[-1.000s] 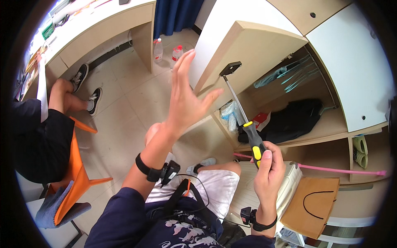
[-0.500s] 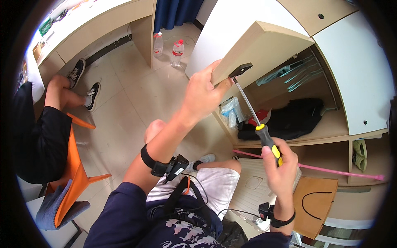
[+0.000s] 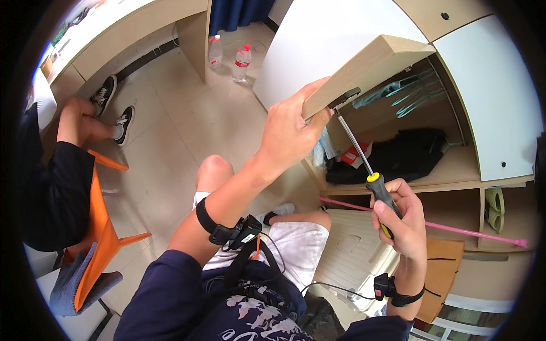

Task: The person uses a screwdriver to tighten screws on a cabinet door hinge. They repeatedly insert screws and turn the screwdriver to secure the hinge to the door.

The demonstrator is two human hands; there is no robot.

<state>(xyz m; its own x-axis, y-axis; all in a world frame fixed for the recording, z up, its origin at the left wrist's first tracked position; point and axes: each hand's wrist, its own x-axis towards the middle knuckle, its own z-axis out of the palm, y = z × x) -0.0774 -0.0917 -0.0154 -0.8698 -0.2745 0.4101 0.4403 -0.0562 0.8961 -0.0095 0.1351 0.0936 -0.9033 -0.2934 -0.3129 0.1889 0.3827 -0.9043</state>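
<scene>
My left hand (image 3: 293, 129) grips the edge of a light wood panel (image 3: 367, 71), with the thumb beneath a small black fitting (image 3: 346, 98) on its face. In my right hand (image 3: 405, 219) is a screwdriver (image 3: 354, 142) with a black and yellow handle, fingers wrapped around it. Its metal shaft slants up and left, and the tip meets the lower end of the black fitting, close to my left thumb. Whether the tip sits in a screw is too small to tell.
Behind the panel, an open cabinet holds dark clothing (image 3: 392, 156) and teal hangers (image 3: 418, 96). A pink rod (image 3: 472, 232) crosses below, above a pale suitcase (image 3: 352, 250) and a brown paper bag (image 3: 441, 273). Two bottles (image 3: 242, 63) stand on the floor. Someone sits left on an orange chair (image 3: 102, 227).
My right hand has moved right and slightly down with the screwdriver. The panel has turned, and my left hand has shifted slightly right with it; the tip stays at the fitting.
</scene>
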